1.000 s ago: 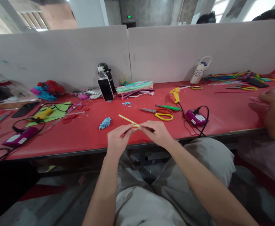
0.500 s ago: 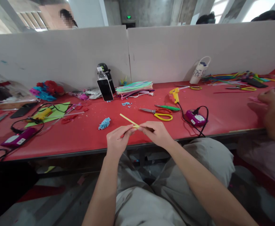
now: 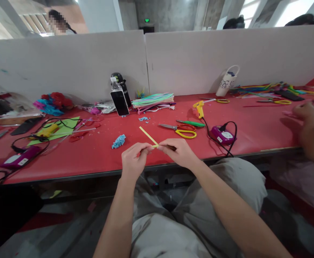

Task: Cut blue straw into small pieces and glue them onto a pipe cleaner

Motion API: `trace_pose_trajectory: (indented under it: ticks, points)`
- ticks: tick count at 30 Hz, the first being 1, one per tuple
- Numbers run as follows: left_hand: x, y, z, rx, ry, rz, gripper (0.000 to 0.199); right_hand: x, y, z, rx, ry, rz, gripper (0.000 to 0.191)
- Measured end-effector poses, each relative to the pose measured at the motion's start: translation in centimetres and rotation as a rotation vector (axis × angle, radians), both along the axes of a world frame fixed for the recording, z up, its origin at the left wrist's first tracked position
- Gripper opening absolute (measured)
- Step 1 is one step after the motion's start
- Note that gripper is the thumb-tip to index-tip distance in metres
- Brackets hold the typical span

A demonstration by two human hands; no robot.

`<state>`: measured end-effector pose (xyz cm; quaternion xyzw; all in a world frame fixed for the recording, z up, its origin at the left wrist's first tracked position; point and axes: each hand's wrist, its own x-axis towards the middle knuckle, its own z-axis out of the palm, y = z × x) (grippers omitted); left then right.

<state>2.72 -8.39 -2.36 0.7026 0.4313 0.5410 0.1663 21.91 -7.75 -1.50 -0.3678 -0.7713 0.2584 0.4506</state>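
Observation:
Between my two hands is a thin yellow strip (image 3: 148,135), held over the front edge of the red table. Its long free end slants up and to the left; a short part lies between my fingertips, bent at an angle. My left hand (image 3: 135,156) pinches one end of that short part. At the bend, my right hand (image 3: 178,151) pinches the strip with thumb and finger. To the left lies a blue clump of small pieces (image 3: 118,141). Scissors with red and yellow handles (image 3: 183,131) and a green-handled tool (image 3: 191,123) lie beyond my right hand.
A yellow glue gun (image 3: 199,109) and a purple box with a cable (image 3: 223,135) are on the right. Bundled pastel strips (image 3: 154,100), a phone (image 3: 120,103) leaning on a bottle, and a white tumbler (image 3: 226,84) stand behind. A co-worker's hand (image 3: 311,125) is at far right.
The free end of the yellow strip has swung slightly to the right and points more upward. Both hands stay in nearly the same place, still pinching.

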Motion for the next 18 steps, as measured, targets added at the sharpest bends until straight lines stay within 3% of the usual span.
trace_pose_trajectory:
  ticks: [5, 10, 14, 18]
  points:
    - [0.9, 0.2, 0.0, -0.195, -0.355, -0.045, 0.02, 0.0, -0.2, 0.1, -0.083, 0.005, 0.042, 0.027]
    - [2.7, 0.4, -0.5, -0.259, -0.67, -0.003, 0.032, -0.6, -0.4, -0.3, -0.1, 0.011, 0.066, 0.024]
    - [3.7, 0.4, -1.0, -0.298, -0.761, -0.024, 0.042, -1.2, -0.4, -0.8, -0.057, 0.078, -0.021, 0.025]
    - [3.1, 0.6, -1.1, -0.314, -0.742, -0.042, 0.037, -1.2, -0.3, -0.7, -0.041, 0.099, -0.031, 0.023]
